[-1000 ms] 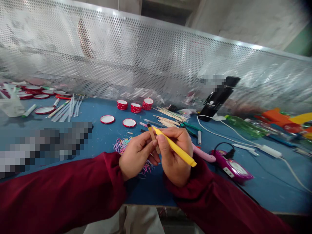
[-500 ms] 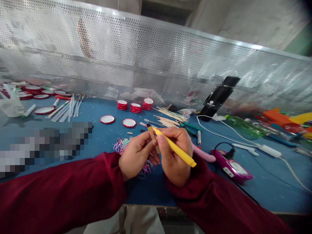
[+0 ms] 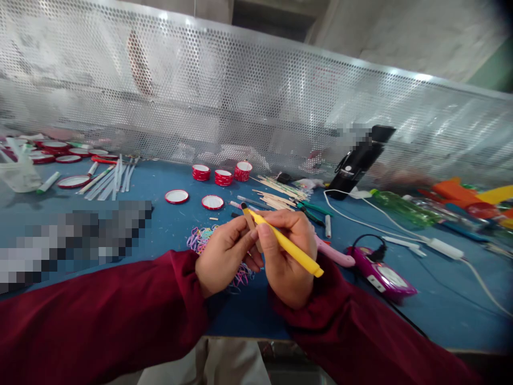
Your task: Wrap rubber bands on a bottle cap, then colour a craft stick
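My left hand (image 3: pixel 225 252) pinches a flat wooden craft stick (image 3: pixel 251 220) between thumb and fingers. The stick tilts upward and its top end is coloured dark. In my right hand (image 3: pixel 284 275) is a yellow marker pen (image 3: pixel 298 251), gripped like a writing tool, its tip at the stick's upper part. Whether the tip touches the wood I cannot tell. Under my hands lies a heap of coloured rubber bands (image 3: pixel 198 238), partly hidden by the left hand and wrist.
Red-rimmed lids (image 3: pixel 177 197) and small stacks of red rings (image 3: pixel 223 177) stand ahead. Wooden sticks (image 3: pixel 276 200) and green-handled pliers (image 3: pixel 310 211) lie beyond my hands. At right are a purple device (image 3: pixel 382 275), white cable (image 3: pixel 385 230) and black cylinder (image 3: pixel 360 163). A perforated metal screen (image 3: pixel 256 96) borders the table.
The yellow marker's rear end has shifted very slightly downward. Both hands and the stick stay nearly in the same place.
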`<state>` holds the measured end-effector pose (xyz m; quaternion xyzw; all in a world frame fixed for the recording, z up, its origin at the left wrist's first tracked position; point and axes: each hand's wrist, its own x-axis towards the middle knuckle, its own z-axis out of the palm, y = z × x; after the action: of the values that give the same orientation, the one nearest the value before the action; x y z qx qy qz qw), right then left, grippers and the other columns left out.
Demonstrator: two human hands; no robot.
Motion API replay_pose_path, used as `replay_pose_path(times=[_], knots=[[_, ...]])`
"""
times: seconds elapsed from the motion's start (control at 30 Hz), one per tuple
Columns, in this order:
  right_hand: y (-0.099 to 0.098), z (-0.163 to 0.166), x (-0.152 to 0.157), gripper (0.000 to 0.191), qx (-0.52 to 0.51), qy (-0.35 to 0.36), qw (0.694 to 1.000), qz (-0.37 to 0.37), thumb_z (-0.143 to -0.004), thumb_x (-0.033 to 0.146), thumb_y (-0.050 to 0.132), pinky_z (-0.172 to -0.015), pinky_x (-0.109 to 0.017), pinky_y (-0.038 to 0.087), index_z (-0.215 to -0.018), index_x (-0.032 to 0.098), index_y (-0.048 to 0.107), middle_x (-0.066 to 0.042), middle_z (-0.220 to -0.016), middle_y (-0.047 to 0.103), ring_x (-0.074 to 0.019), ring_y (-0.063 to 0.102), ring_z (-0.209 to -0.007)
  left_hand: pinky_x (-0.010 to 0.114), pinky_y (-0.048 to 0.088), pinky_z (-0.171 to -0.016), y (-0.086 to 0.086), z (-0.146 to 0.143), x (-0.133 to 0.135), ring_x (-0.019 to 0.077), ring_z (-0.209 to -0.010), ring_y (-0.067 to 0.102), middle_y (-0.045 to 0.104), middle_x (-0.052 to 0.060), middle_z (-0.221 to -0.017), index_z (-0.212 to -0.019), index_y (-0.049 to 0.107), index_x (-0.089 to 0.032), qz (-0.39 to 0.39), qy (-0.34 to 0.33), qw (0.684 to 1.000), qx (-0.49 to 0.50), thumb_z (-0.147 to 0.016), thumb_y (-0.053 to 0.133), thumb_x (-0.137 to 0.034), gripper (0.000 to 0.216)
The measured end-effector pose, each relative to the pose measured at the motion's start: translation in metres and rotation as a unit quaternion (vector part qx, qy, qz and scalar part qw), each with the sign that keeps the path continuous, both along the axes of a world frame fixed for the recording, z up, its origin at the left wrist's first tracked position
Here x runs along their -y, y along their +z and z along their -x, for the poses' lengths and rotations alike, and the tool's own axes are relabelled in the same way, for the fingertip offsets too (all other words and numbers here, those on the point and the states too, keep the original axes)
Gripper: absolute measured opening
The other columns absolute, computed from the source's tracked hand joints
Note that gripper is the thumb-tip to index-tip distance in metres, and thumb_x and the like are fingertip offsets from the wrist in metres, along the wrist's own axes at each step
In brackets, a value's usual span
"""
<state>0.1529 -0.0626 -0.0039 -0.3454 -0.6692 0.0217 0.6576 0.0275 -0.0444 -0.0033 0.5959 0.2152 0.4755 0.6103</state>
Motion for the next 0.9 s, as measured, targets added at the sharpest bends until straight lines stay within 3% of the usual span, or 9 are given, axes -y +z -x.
replay_pose_path(times=[0.17, 0.33, 0.53, 0.7, 0.9], knots=[[0.0010, 0.0006, -0.0003, 0.013, -0.004, 0.046, 0.999, 0.019, -0.094, 0.015, 0.061, -0.089, -0.034, 0.056, -0.101, 0.025, 0.058, -0.002, -0.101, 0.071, -0.0179, 0.071, -0.101, 0.022, 0.056, -0.050, -0.0001, 0.0003, -0.0002, 0.0117, -0.053, 0.063, 0.059, -0.003, -0.064, -0.088, 0.055, -0.017, -0.002, -0.004, 1.000, -0.003, -0.092, 0.062, -0.052, 0.035], [0.0020, 0.0005, -0.0013, 0.011, 0.006, -0.010, 1.000, -0.003, -0.092, 0.016, 0.063, -0.087, -0.035, 0.056, -0.099, 0.024, 0.059, -0.001, -0.096, 0.070, -0.0183, 0.071, -0.095, 0.022, 0.056, -0.049, -0.0006, 0.0005, -0.0004, 0.0117, -0.053, 0.063, 0.059, -0.003, -0.066, -0.092, 0.056, -0.017, -0.008, -0.001, 1.000, -0.005, -0.092, 0.061, -0.053, 0.036], [0.0021, 0.0013, -0.0001, 0.012, 0.000, 0.035, 0.999, 0.008, -0.094, 0.015, 0.061, -0.088, -0.036, 0.057, -0.100, 0.025, 0.058, -0.002, -0.100, 0.071, -0.0188, 0.072, -0.099, 0.022, 0.056, -0.050, 0.0004, 0.0007, 0.0000, 0.0112, -0.053, 0.063, 0.058, -0.003, -0.065, -0.089, 0.055, -0.017, -0.001, 0.000, 1.000, -0.007, -0.093, 0.061, -0.051, 0.035], [0.0014, 0.0003, -0.0004, 0.009, 0.004, -0.017, 1.000, 0.002, -0.093, 0.020, 0.062, -0.086, -0.040, 0.056, -0.099, 0.025, 0.058, -0.003, -0.095, 0.070, -0.0206, 0.070, -0.094, 0.022, 0.056, -0.049, 0.0012, 0.0004, 0.0007, 0.0107, -0.052, 0.062, 0.058, -0.003, -0.067, -0.091, 0.055, -0.018, 0.005, 0.000, 1.000, -0.004, -0.092, 0.062, -0.050, 0.033], [0.0014, 0.0010, 0.0003, 0.010, -0.001, 0.044, 0.999, 0.016, -0.095, 0.017, 0.060, -0.087, -0.039, 0.057, -0.100, 0.025, 0.057, -0.003, -0.100, 0.072, -0.0202, 0.071, -0.100, 0.021, 0.056, -0.050, 0.0007, 0.0006, 0.0004, 0.0105, -0.053, 0.062, 0.057, -0.003, -0.065, -0.089, 0.053, -0.018, 0.000, -0.002, 1.000, -0.006, -0.093, 0.061, -0.049, 0.032]])
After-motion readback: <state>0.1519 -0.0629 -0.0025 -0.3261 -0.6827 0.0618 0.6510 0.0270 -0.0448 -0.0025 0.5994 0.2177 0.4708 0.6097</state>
